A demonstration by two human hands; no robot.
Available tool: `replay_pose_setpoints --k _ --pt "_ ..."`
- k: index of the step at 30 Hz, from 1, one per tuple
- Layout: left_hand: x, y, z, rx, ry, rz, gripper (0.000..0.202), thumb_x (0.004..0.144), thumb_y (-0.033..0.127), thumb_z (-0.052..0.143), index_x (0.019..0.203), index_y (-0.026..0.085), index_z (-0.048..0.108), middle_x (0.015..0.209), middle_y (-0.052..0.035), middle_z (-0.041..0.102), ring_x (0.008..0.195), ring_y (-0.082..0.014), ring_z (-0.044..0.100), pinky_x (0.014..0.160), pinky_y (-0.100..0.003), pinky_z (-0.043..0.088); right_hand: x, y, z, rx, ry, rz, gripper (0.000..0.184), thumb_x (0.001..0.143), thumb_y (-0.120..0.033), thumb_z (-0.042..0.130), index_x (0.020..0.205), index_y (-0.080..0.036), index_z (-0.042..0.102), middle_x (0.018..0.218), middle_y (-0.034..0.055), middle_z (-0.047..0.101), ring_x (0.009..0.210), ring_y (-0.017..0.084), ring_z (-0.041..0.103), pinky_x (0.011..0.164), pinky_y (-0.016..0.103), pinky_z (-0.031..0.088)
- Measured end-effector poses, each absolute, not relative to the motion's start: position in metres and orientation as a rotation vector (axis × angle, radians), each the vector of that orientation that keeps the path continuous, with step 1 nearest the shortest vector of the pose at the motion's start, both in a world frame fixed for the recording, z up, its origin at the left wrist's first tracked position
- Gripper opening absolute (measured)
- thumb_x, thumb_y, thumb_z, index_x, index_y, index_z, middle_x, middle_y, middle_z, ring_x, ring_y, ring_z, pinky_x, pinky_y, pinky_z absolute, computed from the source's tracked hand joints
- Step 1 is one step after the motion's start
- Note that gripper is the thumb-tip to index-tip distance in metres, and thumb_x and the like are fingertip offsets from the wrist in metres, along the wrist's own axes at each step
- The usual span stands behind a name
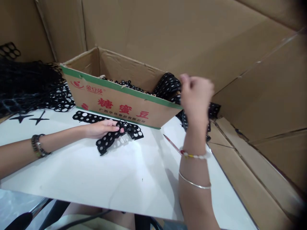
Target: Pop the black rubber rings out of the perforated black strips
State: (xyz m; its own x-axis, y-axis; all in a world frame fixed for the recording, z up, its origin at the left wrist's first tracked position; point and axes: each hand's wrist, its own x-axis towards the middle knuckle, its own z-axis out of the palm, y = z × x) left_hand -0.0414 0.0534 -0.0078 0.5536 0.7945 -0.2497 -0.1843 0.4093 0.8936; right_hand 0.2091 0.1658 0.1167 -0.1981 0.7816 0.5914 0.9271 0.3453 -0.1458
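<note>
My left hand (105, 127) is closed on a black strip with round holes (105, 143), pinching it above the white table. Another black perforated strip (87, 117) lies behind it, along the foot of the cardboard box (120, 102). My right hand (198, 92) is raised at the right end of the box, its fingers curled together and slightly blurred; whatever they hold, if anything, is hidden. Beside it, a bundle of black dotted strips (168, 84) hangs over the box's right corner. More small black perforated pieces (129, 84) show inside the box.
A large heap of black perforated netting (28, 86) covers the table's left side, with two black star-shaped pieces (39, 119) in front. A thin pointed tool (172, 143) lies by my right wrist. Cardboard walls (168, 35) stand behind and right of the white table (115, 185).
</note>
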Motion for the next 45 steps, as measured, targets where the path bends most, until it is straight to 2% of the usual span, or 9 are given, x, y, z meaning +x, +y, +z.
replay_pose_setpoints --k 7,10,14,18,21,29,33,36,45 --pt "-0.041 0.055 -0.01 0.936 0.747 0.681 0.02 0.078 0.029 0.061 0.091 0.014 0.061 0.078 -0.0024 0.061 0.067 -0.0098 0.056 0.055 -0.017 0.04 0.193 0.167 0.109 -1.554 -2.131 -0.109 0.045 0.085 -0.053 0.035 0.065 -0.017 0.055 0.056 0.003 0.05 0.055 0.016 0.046 0.058 0.029 0.034" --pt "-0.041 0.055 -0.009 0.931 0.714 0.7 0.019 0.077 0.028 0.062 0.089 0.012 0.063 0.079 -0.003 0.063 0.067 -0.0095 0.057 0.056 -0.017 0.04 0.198 0.17 0.104 -1.469 -2.07 -0.04 0.047 0.084 -0.055 0.035 0.098 -0.015 0.056 0.068 0.0051 0.056 0.066 0.02 0.052 0.064 0.032 0.038" --pt "-0.039 0.053 -0.006 0.958 0.675 0.704 0.022 0.077 0.031 0.062 0.089 0.012 0.063 0.079 -0.0043 0.066 0.067 -0.0101 0.058 0.06 -0.02 0.042 0.187 0.144 0.113 -1.226 -1.871 -0.383 0.064 0.082 -0.048 0.046 0.128 -0.007 0.031 0.108 0.0176 0.05 0.097 0.025 0.048 0.08 0.036 0.036" --pt "-0.037 0.053 -0.009 0.894 0.661 0.795 0.025 0.079 0.034 0.059 0.089 0.012 0.063 0.085 -0.0075 0.068 0.071 -0.0131 0.061 0.067 -0.024 0.045 0.155 0.093 0.126 -1.197 -2.01 -0.309 0.04 0.089 -0.046 0.031 0.096 -0.012 0.053 0.081 0.0094 0.056 0.072 0.018 0.053 0.065 0.03 0.039" --pt "-0.038 0.058 -0.016 0.723 0.648 0.936 0.023 0.083 0.031 0.053 0.09 0.011 0.062 0.082 -0.0079 0.068 0.071 -0.0142 0.062 0.07 -0.027 0.046 0.127 0.066 0.116 -1.344 -2.567 -0.098 0.051 0.087 -0.056 0.024 0.07 -0.019 0.055 0.061 0.0048 0.055 0.056 0.018 0.052 0.052 0.027 0.033" --pt "-0.039 0.064 -0.016 0.49 0.551 0.939 0.043 0.091 0.042 0.03 0.101 0.011 0.056 0.079 -0.0067 0.067 0.074 -0.0156 0.061 0.077 -0.029 0.044 0.105 0.086 0.059 -1.4 -2.944 -0.194 0.046 0.086 -0.054 0.032 0.082 -0.017 0.06 0.078 0.0121 0.064 0.067 0.022 0.058 0.053 0.026 0.032" --pt "-0.039 0.059 -0.013 0.697 0.448 0.855 0.025 0.082 0.026 0.054 0.102 0.012 0.055 0.088 -0.0079 0.067 0.083 -0.0172 0.062 0.083 -0.033 0.042 0.114 0.092 0.063 -1.368 -2.985 -0.016 0.039 0.087 -0.045 0.033 0.071 -0.019 0.057 0.075 0.0064 0.063 0.062 0.016 0.055 0.049 0.023 0.026" --pt "-0.04 0.057 -0.017 0.795 0.408 0.821 0.036 0.073 0.014 0.064 0.107 0.013 0.053 0.092 -0.0083 0.067 0.085 -0.0188 0.063 0.086 -0.038 0.043 0.115 0.089 0.068 -1.37 -2.971 0.011 0.036 0.088 -0.039 0.033 0.068 -0.018 0.056 0.072 0.0048 0.062 0.06 0.014 0.054 0.049 0.023 0.025" --pt "-0.041 0.062 -0.022 0.789 0.472 0.825 0.025 0.076 0.028 0.063 0.092 0.009 0.061 0.084 -0.0108 0.069 0.079 -0.0186 0.064 0.081 -0.035 0.047 0.113 0.083 0.073 -1.469 -2.938 -0.352 0.029 0.091 -0.032 0.031 0.081 -0.017 0.055 0.073 0.0082 0.063 0.065 0.02 0.059 0.051 0.026 0.026"
